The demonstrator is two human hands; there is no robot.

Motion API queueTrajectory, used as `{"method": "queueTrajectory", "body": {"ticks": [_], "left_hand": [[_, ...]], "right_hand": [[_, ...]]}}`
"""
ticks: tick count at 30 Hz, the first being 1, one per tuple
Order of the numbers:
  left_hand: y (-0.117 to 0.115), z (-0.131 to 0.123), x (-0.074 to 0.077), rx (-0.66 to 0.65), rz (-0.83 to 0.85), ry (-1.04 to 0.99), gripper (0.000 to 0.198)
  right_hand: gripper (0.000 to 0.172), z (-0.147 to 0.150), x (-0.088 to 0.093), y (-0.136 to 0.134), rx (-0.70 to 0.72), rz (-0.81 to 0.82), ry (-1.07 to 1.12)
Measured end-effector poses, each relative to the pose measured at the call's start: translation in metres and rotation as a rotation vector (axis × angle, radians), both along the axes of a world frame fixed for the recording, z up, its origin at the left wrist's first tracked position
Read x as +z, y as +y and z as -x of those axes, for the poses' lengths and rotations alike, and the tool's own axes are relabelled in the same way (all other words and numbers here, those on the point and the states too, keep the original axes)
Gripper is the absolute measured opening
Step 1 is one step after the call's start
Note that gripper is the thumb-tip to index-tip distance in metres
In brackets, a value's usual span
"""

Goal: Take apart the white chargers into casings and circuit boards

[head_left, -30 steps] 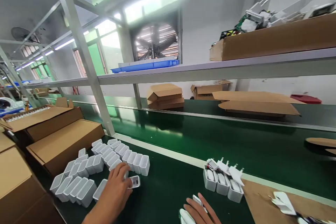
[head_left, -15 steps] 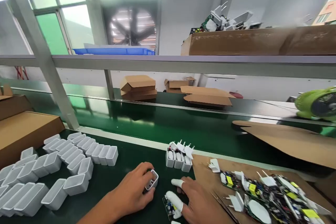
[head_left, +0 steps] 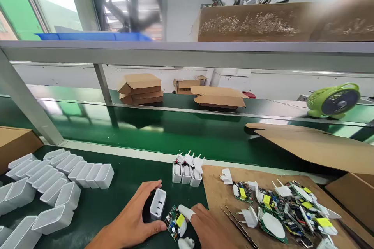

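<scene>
- Head view: my left hand (head_left: pixel 133 218) curls around a white case (head_left: pixel 158 203), thumb and fingers closed on it, slotted end turned up toward me over the dark green counter (head_left: pixel 128 175).
- My right hand (head_left: pixel 207 226), wearing white finger covers (head_left: pixel 186 213), pinches a small green circuit board (head_left: pixel 173 223).
- Board and case sit between my two hands: the board is just right of the case and nearer to me, beside my left thumb tip; whether board and thumb touch, I cannot tell.
- The slotted end's long axis runs away from me, leaning slightly right; the board is tilted.
- Beyond, three plug-topped cases (head_left: pixel 186 175) stand in a row; tweezers (head_left: pixel 238 228) lie on brown cardboard (head_left: pixel 213 186), right.
</scene>
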State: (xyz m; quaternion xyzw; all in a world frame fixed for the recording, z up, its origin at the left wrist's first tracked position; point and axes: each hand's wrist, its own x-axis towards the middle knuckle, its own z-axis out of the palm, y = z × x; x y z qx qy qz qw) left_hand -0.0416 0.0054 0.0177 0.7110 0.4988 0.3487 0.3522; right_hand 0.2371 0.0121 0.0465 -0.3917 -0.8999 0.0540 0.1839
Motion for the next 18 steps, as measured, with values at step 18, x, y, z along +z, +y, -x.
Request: {"method": "queueTrajectory", "body": {"ticks": [18], "left_hand": [[0.003, 0.002, -0.009, 0.171, 0.045, 0.051, 0.085]], "right_hand": [[0.065, 0.008, 0.006, 0.003, -0.037, 0.224, 0.335]]}}
